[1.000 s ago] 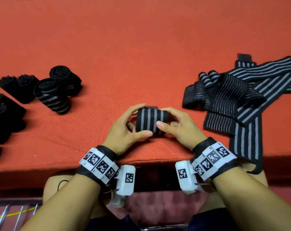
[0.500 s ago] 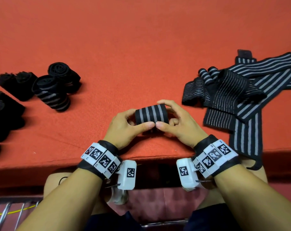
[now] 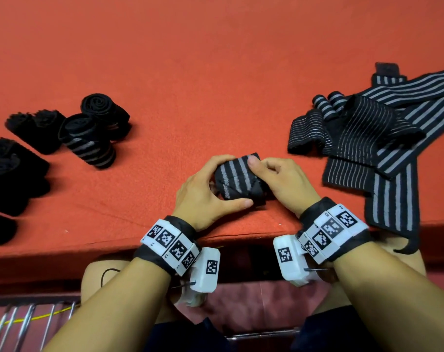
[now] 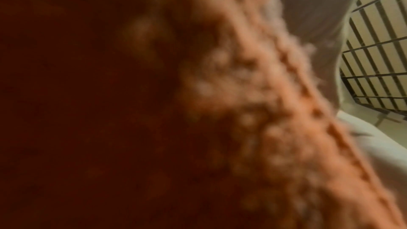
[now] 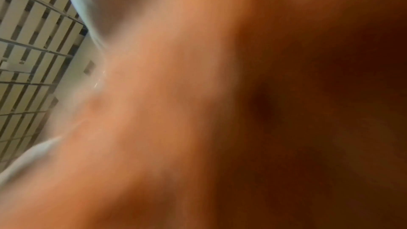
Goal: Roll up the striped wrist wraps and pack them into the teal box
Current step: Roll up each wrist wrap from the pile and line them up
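Both hands were clamped on one roll (image 3: 237, 180) at the near edge of the red table (image 3: 216, 59): the left hand (image 3: 203, 196) curled round its left end, and the right hand (image 3: 282, 184) gripped its right end with the thumb on top. This roll appeared nearly or fully wound. Finished rolls (image 3: 89, 135) lay at the left, well apart from the hands. Several unrolled wraps (image 3: 383, 141) remained heaped at the right. No teal box was in view, so packing appeared not yet begun. Both wrist views were blurred and showed nothing useful.
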{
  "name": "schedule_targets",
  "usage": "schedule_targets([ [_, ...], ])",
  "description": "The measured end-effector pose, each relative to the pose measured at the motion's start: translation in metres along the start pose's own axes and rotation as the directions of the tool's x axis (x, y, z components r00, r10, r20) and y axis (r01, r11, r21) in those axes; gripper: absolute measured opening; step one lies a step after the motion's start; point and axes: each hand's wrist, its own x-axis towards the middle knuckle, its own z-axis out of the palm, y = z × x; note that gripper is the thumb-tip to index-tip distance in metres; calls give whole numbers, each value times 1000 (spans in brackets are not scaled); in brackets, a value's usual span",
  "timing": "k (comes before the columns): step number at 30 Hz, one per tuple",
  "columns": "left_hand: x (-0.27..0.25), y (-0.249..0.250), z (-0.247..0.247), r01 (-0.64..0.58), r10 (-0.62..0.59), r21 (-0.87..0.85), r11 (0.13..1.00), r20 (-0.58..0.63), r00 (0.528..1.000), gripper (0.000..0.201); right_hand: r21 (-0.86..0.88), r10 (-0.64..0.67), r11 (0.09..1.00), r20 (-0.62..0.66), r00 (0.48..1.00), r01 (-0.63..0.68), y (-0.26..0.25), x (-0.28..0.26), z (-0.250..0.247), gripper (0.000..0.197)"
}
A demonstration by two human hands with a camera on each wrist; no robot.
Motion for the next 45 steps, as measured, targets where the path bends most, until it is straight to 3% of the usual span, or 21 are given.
schedule_targets([
  [3, 2, -1, 2, 40, -42, -71, 997, -35, 999, 69, 199, -20, 980, 127, 992, -6, 0, -8, -6, 57],
  [7, 4, -3, 4, 51, -59, -102, 993, -70, 996, 60, 324, -56, 946, 219, 974, -19, 2, -11, -11, 79],
  [11, 3, -4, 1, 63, -67, -117, 991, -38, 997, 54, 390, -49, 920, 203, 978, -35, 0, -11, -8, 68],
  [16, 5, -4, 1, 75, -75, -132, 988, 1, 997, 60, 355, -10, 934, 157, 988, -47, 2, -8, -5, 67],
  [21, 4, -5, 0, 88, -85, -209, 974, 27, 996, 44, 351, -50, 936, 155, 987, -8, 4, -7, -4, 61],
  [26, 3, -9, -3, 68, -59, -248, 967, 44, 997, 51, 351, -59, 937, 169, 984, -4, 3, -8, -5, 51],
  [33, 6, -12, -2, 37, -48, -228, 973, -44, 998, 45, 313, -52, 950, 101, 994, 17, 7, -5, -1, 47],
  [37, 7, -8, 0, 29, -48, -218, 975, -81, 996, 51, 351, -83, 936, 138, 987, 30, 7, -7, -6, 46],
  [45, 9, 0, 2, 67, -69, -228, 971, 2, 998, 54, 285, -115, 954, 68, 991, 91, 9, -10, -8, 36],
])
